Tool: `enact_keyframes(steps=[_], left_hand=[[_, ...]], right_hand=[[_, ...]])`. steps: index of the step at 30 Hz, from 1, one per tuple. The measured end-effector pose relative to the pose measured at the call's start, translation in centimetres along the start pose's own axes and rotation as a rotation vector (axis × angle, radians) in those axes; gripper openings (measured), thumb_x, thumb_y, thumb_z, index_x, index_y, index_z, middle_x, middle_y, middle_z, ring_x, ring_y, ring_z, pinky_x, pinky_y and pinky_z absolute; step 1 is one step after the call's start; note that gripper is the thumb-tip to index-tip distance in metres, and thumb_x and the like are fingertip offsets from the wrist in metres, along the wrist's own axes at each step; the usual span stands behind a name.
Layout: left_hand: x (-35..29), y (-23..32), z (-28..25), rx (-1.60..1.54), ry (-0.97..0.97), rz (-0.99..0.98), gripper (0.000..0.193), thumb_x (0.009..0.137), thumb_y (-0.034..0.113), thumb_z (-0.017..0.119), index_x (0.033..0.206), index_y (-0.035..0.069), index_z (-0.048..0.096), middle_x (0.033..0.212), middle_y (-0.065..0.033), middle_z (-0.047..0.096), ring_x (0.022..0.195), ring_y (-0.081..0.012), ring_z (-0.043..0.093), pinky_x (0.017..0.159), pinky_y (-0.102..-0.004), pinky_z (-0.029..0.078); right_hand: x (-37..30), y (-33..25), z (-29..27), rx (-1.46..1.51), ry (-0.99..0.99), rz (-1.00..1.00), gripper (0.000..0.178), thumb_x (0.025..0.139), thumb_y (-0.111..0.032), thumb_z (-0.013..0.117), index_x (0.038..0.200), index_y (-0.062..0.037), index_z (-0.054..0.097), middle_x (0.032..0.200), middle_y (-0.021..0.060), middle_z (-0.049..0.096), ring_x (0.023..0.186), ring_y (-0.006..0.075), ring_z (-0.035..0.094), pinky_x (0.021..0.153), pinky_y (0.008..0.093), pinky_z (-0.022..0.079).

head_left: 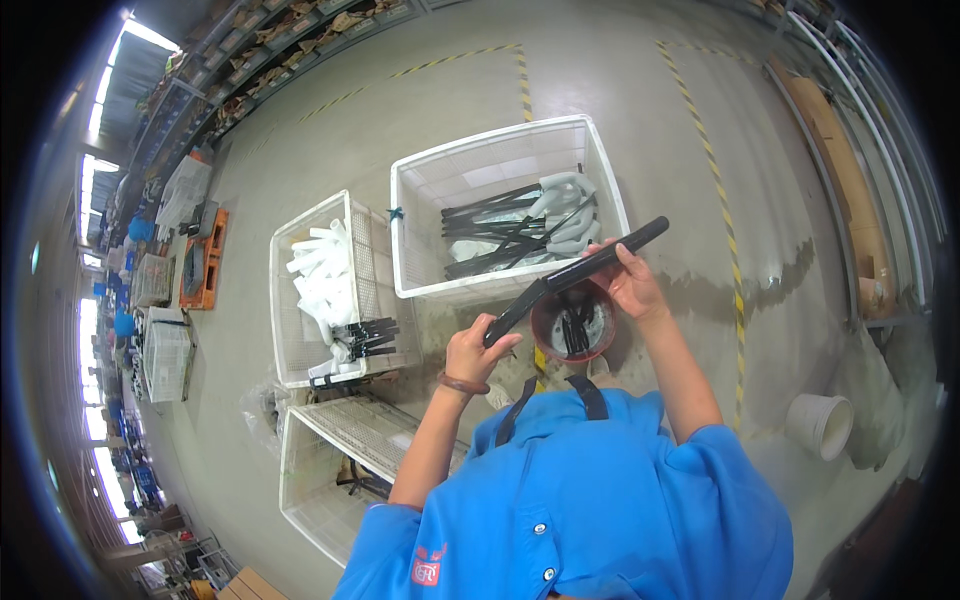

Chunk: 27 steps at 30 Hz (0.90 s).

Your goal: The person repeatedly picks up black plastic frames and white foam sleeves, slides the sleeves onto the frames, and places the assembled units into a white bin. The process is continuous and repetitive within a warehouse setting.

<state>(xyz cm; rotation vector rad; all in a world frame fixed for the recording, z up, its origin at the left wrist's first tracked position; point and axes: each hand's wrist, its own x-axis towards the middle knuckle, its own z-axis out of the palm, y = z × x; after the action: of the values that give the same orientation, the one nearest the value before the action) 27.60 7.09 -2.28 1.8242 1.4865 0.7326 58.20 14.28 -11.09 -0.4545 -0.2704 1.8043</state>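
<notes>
A glossy black bent tube (590, 266) slants across in front of me, its lower left end nearer to me. My left hand (478, 352) is closed round that lower end. Farther up, my right hand (632, 284) grips the straight part near the upper end. Beneath the tube stands a reddish-brown bucket (607, 345) with black tubes (575, 330) and whitish liquid or foam inside. Just beyond is a large white crate (480, 283), where black tubes (490, 215) and pieces in pale foam sleeves (568, 190) lie.
Left of it, a white mesh crate (375, 262) holds white-sleeved pieces (322, 268) and black tube ends. Another white crate (330, 425) stands near my left side. A white bucket (820, 425) lies tipped at the right. Yellow-black tape (722, 200) marks the floor, with a wet patch (770, 290).
</notes>
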Motion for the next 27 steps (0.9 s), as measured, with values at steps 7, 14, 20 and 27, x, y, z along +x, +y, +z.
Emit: enact_keyframes(steps=[7,14,20,27], left_hand=[[-0.5,-0.9,0.5,0.201,0.149,-0.027,0.049,0.084,0.050,0.072,0.097,0.005,0.061,0.065,-0.0155,0.065,0.061,-0.0374,0.065,0.054,-0.0442,0.050],[-1.5,-0.7,2.0,0.324,0.275,-0.038,0.052,0.085,0.056,0.067,0.096,0.006,0.060,0.065,-0.0173,0.065,0.063,-0.0398,0.065,0.054,-0.0467,0.050],[-1.2,0.1,2.9,0.354,0.320,-0.062,0.046,0.088,0.049,0.068,0.094,0.004,0.059,0.064,-0.0193,0.062,0.061,-0.0418,0.063,0.052,-0.0488,0.047],[-1.3,-0.4,3.0,0.422,0.311,-0.068,0.044,0.089,0.047,0.067,0.092,0.005,0.057,0.065,-0.0184,0.064,0.061,-0.0404,0.064,0.051,-0.0485,0.049]], right_hand=[[1.8,3.9,1.0,-0.043,0.307,0.073,0.021,0.091,-0.033,0.072,0.100,-0.0152,0.064,0.092,0.0002,0.069,0.083,0.0146,0.067,0.075,0.0320,0.058],[4.5,6.8,5.6,0.165,0.309,-0.022,0.022,0.084,-0.022,0.075,0.094,-0.0106,0.060,0.094,0.0082,0.070,0.090,0.0223,0.069,0.079,0.0391,0.058],[7.2,10.0,9.3,0.365,0.222,0.001,0.007,0.092,-0.010,0.061,0.087,-0.0093,0.057,0.079,0.0045,0.060,0.070,0.0181,0.058,0.075,0.0401,0.054],[8.8,10.7,10.4,0.063,0.422,0.104,0.019,0.098,-0.015,0.056,0.081,-0.0080,0.051,0.069,0.0026,0.051,0.057,0.0153,0.051,0.068,0.0415,0.056]])
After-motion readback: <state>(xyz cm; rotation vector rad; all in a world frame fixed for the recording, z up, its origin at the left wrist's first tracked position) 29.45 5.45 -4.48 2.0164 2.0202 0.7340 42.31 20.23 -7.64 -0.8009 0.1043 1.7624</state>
